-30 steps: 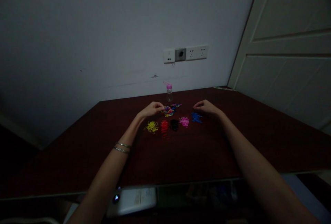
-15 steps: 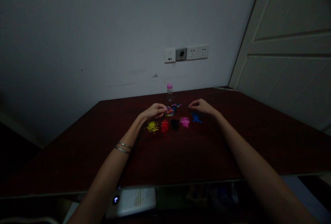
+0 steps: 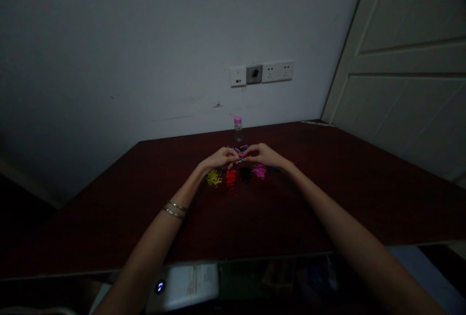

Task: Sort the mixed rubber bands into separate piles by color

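My left hand (image 3: 223, 158) is closed in a pinch at the left side of a mixed heap of small coloured rubber bands (image 3: 241, 149). From the right, my right hand (image 3: 265, 155) reaches the same heap, thumb and forefinger drawn together close to the left fingertips. Whatever either pinch holds is too small to make out. Nearer me lie sorted piles in a row: yellow rubber bands (image 3: 214, 178), red rubber bands (image 3: 231, 178), black rubber bands (image 3: 245, 174) and pink rubber bands (image 3: 259, 171). My right wrist mostly hides the blue pile.
Behind the heap, a small clear bottle with a pink cap (image 3: 238, 130) stands near the wall. The dark red table (image 3: 255, 223) has its front edge towards me. Below that edge sits a white device with a lit display (image 3: 189, 283). Sockets (image 3: 277, 72) are on the wall.
My right hand has moved left from above the blue pile to the mixed heap, covering most of the blue. My left hand has shifted slightly right, and the hands now nearly meet.
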Demonstrator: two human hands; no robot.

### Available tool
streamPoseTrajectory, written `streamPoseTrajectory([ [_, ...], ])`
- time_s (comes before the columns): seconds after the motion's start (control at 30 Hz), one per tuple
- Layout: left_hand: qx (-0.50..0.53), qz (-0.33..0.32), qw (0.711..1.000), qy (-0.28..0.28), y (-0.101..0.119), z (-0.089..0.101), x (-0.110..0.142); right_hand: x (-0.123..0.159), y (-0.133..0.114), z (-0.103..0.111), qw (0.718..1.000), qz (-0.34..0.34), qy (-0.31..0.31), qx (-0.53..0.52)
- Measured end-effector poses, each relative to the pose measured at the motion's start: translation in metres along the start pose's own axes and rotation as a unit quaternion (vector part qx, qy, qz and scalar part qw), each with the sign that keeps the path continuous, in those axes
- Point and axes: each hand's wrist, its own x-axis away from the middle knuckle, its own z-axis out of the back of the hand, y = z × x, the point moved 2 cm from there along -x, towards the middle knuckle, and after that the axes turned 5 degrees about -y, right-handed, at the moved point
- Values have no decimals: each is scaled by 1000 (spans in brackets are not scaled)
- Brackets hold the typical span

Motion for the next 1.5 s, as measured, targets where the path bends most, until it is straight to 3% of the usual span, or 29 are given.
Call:
streamPoseTrajectory([
  [0.5, 10, 1, 1000, 16, 9, -8, 0, -1, -2, -3, 999, -13, 5, 43],
  [0.7, 36, 11, 987, 154, -11, 11, -1, 8, 9, 19, 999, -14, 29, 33],
  [0.83, 68, 29, 965, 253, -32, 26, 4, 17, 20, 34, 1000, -18, -11, 22],
  [0.93, 90, 56, 950, 293, -45, 30, 8, 21, 30, 37, 998, -44, -40, 21],
  [1.3, 100, 76, 941, 315, -56, 30, 9, 25, 45, 36, 987, -110, -105, 49],
  [1.5, 74, 86, 943, 312, -62, 32, 7, 29, 54, 43, 989, -146, -23, 33],
])
